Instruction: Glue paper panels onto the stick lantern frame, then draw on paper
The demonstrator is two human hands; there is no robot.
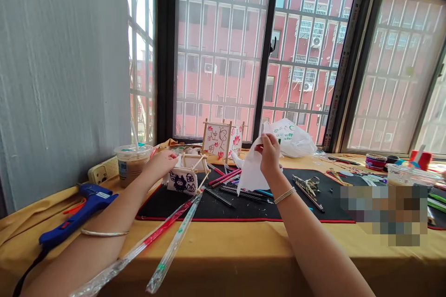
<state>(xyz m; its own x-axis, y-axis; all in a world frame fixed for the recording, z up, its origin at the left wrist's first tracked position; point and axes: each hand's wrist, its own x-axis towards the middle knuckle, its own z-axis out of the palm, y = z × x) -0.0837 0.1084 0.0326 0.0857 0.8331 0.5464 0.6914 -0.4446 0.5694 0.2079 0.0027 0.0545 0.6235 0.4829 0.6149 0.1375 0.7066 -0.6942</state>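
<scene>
Two hands work above a black craft mat (156, 209), the right hand (269, 154) pinching a white paper sheet (252, 171), the left hand (160, 165) against a wooden-stick paper lantern (181, 181), its grip unclear.

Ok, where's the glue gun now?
Head view, far left: the blue hot glue gun lies on the yellow tablecloth, beside the left forearm, below the power strip.

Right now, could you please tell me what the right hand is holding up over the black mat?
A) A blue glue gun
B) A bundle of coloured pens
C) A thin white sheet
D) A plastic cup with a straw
C. The right hand pinches the top of a thin white sheet, which hangs down in front of it over the black mat.
</scene>
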